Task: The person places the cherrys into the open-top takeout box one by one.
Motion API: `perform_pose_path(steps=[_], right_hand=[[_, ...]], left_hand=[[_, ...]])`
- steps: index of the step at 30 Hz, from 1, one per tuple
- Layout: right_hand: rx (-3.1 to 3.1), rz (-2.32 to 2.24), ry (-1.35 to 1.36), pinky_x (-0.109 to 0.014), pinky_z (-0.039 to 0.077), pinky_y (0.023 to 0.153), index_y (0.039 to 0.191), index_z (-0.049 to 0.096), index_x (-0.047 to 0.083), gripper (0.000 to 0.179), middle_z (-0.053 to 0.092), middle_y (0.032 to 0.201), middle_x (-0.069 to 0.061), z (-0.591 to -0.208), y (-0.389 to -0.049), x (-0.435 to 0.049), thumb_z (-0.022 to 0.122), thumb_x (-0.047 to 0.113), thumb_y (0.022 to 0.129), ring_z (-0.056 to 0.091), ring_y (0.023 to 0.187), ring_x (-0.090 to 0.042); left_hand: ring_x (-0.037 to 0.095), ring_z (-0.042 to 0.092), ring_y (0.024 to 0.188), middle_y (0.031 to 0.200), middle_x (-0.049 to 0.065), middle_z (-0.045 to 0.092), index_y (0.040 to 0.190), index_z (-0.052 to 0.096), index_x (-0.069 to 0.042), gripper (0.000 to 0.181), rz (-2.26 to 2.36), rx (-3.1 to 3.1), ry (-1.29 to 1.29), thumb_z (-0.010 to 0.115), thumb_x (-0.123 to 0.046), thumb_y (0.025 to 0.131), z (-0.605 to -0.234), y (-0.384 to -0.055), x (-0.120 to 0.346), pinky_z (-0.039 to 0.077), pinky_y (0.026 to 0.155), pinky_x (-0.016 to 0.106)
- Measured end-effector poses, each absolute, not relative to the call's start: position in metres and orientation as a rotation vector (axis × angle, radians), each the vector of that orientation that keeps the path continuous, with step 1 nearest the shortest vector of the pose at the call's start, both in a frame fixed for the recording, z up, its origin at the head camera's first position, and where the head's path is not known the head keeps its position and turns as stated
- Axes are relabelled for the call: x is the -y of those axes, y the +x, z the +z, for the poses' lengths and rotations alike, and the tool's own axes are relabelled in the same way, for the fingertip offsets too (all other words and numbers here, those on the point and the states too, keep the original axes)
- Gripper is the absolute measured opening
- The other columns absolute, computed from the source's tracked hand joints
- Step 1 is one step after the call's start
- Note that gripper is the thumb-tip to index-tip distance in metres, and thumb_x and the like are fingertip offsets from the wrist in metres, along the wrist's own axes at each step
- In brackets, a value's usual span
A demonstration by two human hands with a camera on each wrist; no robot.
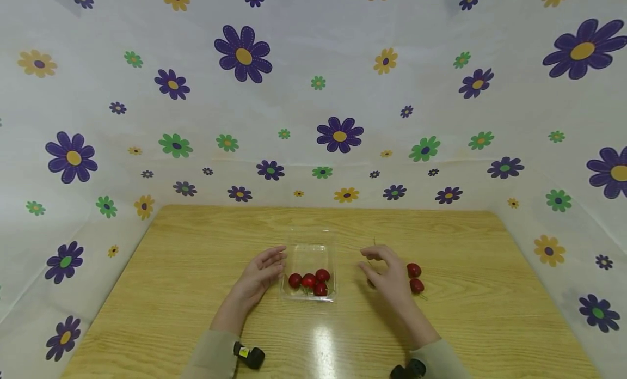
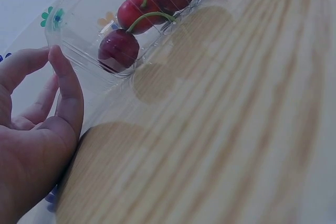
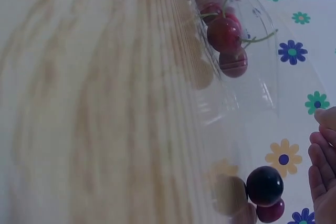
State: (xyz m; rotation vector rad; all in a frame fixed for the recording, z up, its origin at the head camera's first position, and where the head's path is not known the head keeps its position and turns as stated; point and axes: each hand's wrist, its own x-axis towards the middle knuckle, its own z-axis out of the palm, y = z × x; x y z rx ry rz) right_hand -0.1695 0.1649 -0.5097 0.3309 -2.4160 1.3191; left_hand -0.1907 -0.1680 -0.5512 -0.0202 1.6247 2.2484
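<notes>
A clear plastic box (image 1: 309,255) stands on the table with several red cherries (image 1: 308,281) at its near end. My left hand (image 1: 258,275) is at the box's left side, fingers loosely bent, fingertips right at the wall. The left wrist view shows its thumb (image 2: 68,93) overlapping the box's edge. To the right of the box, my right hand (image 1: 389,275) hovers with thumb and forefinger apart and nothing between them. A cherry (image 1: 370,283) peeks out below its thumb, mostly hidden. In the right wrist view, a dark cherry (image 3: 265,186) lies near the right hand's fingers (image 3: 320,156).
Two cherries (image 1: 415,278) lie on the wooden table (image 1: 465,292) just right of my right hand. A thin stem (image 1: 374,240) shows above that hand. Flower-printed white sheeting (image 1: 294,101) rises behind the table and along both sides.
</notes>
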Motion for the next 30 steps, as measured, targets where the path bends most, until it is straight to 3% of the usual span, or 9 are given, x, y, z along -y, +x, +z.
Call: perform_pose_path(steps=[4,7,12,17,24,30], right_hand=[[2.414,1.345,0.291,-0.016,0.052,0.092,0.110,0.077,0.000,0.025,0.078,0.108,-0.011,-0.509,-0.169,-0.173,0.085,-0.002,0.086,0.070,0.100,-0.026],[2.411,1.356,0.253,-0.011,0.049,0.093,0.110,0.078,-0.001,0.025,0.078,0.109,-0.012,-0.509,-0.168,-0.179,0.085,-0.002,0.086,0.070,0.101,-0.027],[2.364,1.402,0.231,-0.013,0.049,0.092,0.109,0.078,0.000,0.025,0.078,0.108,-0.015,-0.508,-0.167,-0.187,0.085,-0.004,0.085,0.070,0.100,-0.028],[2.384,1.419,0.172,-0.013,0.050,0.092,0.111,0.078,0.003,0.023,0.078,0.111,-0.013,-0.510,-0.166,-0.196,0.084,0.001,0.089,0.068,0.100,-0.016],[2.460,1.359,0.068,-0.024,0.053,0.087,0.116,0.076,0.003,0.025,0.077,0.113,-0.012,-0.509,-0.164,-0.208,0.083,0.006,0.092,0.062,0.100,-0.003],[2.436,1.410,0.053,-0.020,0.054,0.085,0.118,0.075,0.000,0.027,0.075,0.113,-0.017,-0.507,-0.162,-0.215,0.082,0.002,0.092,0.061,0.099,-0.002]], left_hand=[[0.007,0.063,0.107,0.129,-0.002,0.059,0.160,0.034,0.009,0.061,2.252,-1.628,-0.016,0.055,0.008,0.103,-0.551,-0.191,0.168,0.056,0.084,0.018],[0.007,0.063,0.108,0.130,-0.001,0.059,0.160,0.034,0.009,0.061,2.254,-1.629,-0.008,0.056,0.008,0.103,-0.551,-0.191,0.168,0.056,0.084,0.018],[0.008,0.063,0.109,0.131,0.000,0.059,0.160,0.034,0.008,0.061,2.249,-1.633,0.005,0.056,0.007,0.103,-0.551,-0.191,0.168,0.056,0.085,0.018],[0.008,0.062,0.110,0.132,0.000,0.058,0.159,0.036,0.007,0.059,2.248,-1.643,-0.002,0.057,0.006,0.103,-0.552,-0.191,0.168,0.057,0.084,0.018],[0.010,0.062,0.109,0.132,0.002,0.059,0.157,0.040,0.005,0.057,2.259,-1.643,-0.036,0.058,0.006,0.103,-0.552,-0.190,0.167,0.057,0.083,0.019],[0.010,0.063,0.107,0.131,0.001,0.059,0.157,0.040,0.005,0.057,2.262,-1.637,-0.042,0.057,0.007,0.103,-0.552,-0.191,0.166,0.057,0.082,0.019]])
